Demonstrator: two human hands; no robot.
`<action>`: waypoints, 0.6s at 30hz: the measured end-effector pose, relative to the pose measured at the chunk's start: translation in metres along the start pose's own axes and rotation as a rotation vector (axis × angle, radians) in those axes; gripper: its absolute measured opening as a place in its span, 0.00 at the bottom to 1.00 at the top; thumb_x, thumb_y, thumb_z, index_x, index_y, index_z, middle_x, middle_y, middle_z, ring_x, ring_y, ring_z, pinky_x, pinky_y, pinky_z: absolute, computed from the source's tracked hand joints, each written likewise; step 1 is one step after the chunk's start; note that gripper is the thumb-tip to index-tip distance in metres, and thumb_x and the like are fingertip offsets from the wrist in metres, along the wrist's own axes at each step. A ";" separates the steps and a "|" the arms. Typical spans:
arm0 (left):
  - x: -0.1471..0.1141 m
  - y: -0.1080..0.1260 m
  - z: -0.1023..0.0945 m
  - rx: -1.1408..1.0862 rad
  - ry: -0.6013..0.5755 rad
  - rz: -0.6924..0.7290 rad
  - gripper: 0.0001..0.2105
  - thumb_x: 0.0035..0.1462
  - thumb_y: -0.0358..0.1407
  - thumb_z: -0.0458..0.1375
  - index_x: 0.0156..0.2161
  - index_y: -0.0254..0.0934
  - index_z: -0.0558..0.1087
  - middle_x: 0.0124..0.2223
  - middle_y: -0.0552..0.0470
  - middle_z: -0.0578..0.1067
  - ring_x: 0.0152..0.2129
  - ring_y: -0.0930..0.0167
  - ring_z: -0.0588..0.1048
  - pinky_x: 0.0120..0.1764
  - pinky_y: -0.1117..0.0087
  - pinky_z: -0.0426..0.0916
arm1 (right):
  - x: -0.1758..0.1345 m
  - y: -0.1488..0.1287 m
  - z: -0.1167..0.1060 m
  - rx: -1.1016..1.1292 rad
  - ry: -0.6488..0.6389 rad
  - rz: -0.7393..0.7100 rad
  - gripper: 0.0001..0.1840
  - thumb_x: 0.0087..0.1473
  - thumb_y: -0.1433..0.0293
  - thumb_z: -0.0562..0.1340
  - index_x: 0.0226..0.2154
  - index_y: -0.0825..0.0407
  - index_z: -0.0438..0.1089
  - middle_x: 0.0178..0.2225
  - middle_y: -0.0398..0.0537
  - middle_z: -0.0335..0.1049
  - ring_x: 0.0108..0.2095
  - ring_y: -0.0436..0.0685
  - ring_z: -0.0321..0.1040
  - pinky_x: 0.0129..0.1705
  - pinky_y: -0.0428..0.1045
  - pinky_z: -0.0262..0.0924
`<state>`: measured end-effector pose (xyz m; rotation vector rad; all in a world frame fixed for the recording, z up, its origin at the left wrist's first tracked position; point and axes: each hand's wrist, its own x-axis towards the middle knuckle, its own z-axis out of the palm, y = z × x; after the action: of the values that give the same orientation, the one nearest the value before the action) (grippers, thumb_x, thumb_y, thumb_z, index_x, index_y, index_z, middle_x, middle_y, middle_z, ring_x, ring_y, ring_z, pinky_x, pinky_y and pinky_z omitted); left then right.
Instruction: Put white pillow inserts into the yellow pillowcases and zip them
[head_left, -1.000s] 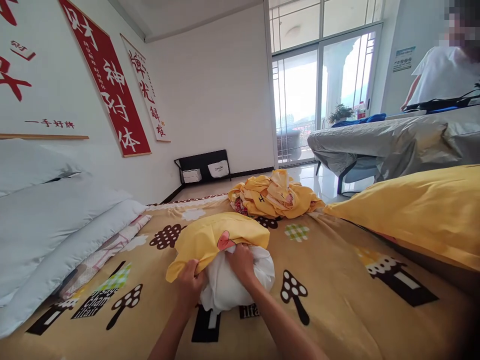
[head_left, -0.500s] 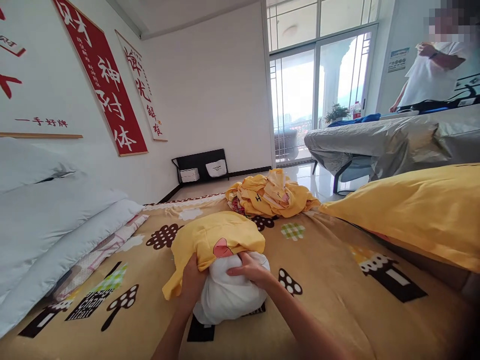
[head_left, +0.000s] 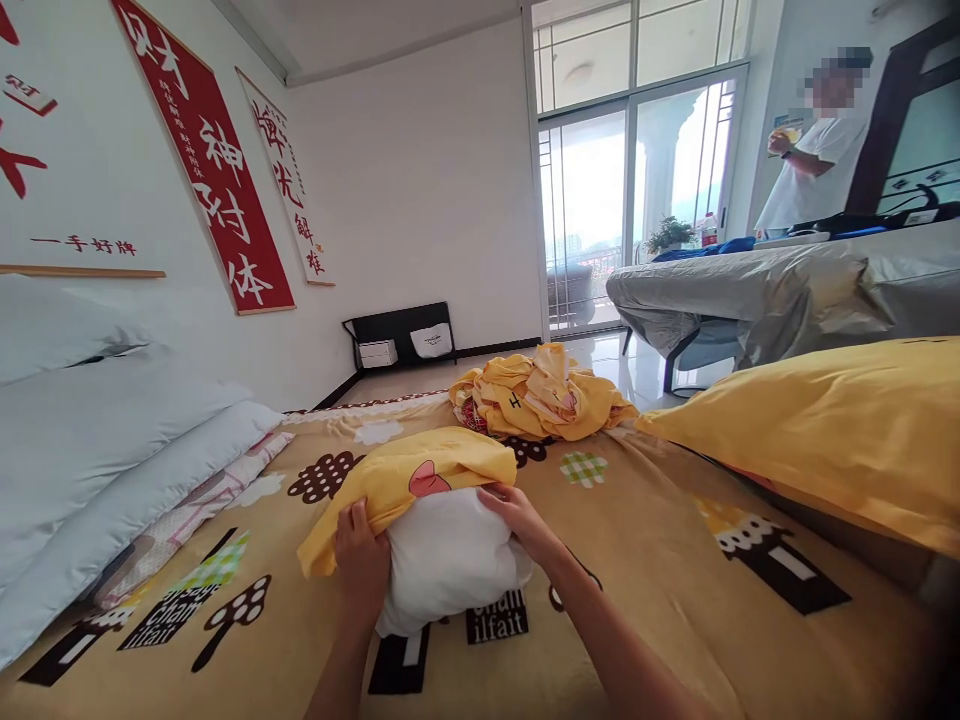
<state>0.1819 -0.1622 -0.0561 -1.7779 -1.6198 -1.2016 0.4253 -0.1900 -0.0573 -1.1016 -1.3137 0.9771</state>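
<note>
A yellow pillowcase (head_left: 469,452) with a pink printed shape covers the far part of a white pillow (head_left: 450,560) in front of me. The pillow's near part bulges out of the case's opening, toward me. My left hand (head_left: 361,550) is closed on the case's edge at the left, where a yellow flap hangs beyond my fingers. On the right side, my right hand (head_left: 525,525) grips the case's rim, with its thumb along the white pillow. Some of its fingers are hidden behind the pillow.
The bed has a tan patterned blanket (head_left: 645,600). Crumpled yellow cloth (head_left: 540,395) lies near its far edge. White pillows (head_left: 127,440) are stacked at left, and a large yellow pillow (head_left: 832,430) is at right. Beyond stand a covered table (head_left: 750,290) and another person (head_left: 806,180).
The case's rim has shifted away from me, baring more of the white pillow. My left hand has moved left, and my right hand slightly farther away. The other person appears farther left.
</note>
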 end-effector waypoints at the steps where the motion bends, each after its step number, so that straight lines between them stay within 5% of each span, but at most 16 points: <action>1: 0.000 0.003 0.001 -0.036 -0.029 -0.017 0.15 0.55 0.27 0.50 0.48 0.34 0.65 0.44 0.43 0.70 0.40 0.60 0.72 0.41 0.60 0.67 | -0.002 0.001 0.000 0.039 -0.007 0.015 0.23 0.50 0.55 0.59 0.40 0.56 0.71 0.41 0.53 0.76 0.40 0.61 0.72 0.40 0.53 0.66; 7: -0.017 0.016 0.000 -0.341 -0.173 -0.007 0.22 0.58 0.31 0.49 0.59 0.37 0.58 0.57 0.40 0.67 0.54 0.59 0.68 0.51 0.56 0.66 | -0.018 -0.015 0.026 0.155 0.078 -0.131 0.16 0.43 0.65 0.64 0.39 0.47 0.70 0.45 0.46 0.74 0.46 0.59 0.70 0.48 0.51 0.64; 10: -0.048 0.001 0.002 -0.343 -0.195 -0.050 0.28 0.59 0.39 0.51 0.63 0.37 0.53 0.61 0.37 0.64 0.58 0.54 0.64 0.54 0.46 0.61 | -0.023 -0.017 0.032 0.367 0.009 -0.006 0.15 0.42 0.64 0.65 0.37 0.48 0.70 0.40 0.50 0.76 0.42 0.62 0.72 0.42 0.52 0.68; 15: -0.088 -0.026 0.012 -0.195 -0.202 -0.420 0.26 0.53 0.54 0.54 0.47 0.33 0.67 0.46 0.34 0.73 0.47 0.46 0.70 0.45 0.41 0.65 | -0.024 0.004 0.043 0.278 0.049 0.048 0.13 0.43 0.62 0.63 0.33 0.51 0.69 0.35 0.50 0.76 0.38 0.62 0.73 0.41 0.52 0.68; 18: -0.079 -0.026 0.016 -0.202 -0.187 -0.330 0.15 0.53 0.45 0.53 0.39 0.35 0.67 0.39 0.39 0.74 0.41 0.50 0.72 0.41 0.46 0.68 | -0.021 0.008 0.052 0.010 0.049 -0.005 0.10 0.41 0.64 0.64 0.29 0.51 0.69 0.31 0.48 0.75 0.36 0.61 0.72 0.39 0.51 0.68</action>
<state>0.1675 -0.1887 -0.1352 -1.8402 -2.0249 -1.4232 0.3732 -0.2058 -0.0726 -1.1077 -1.2696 0.9463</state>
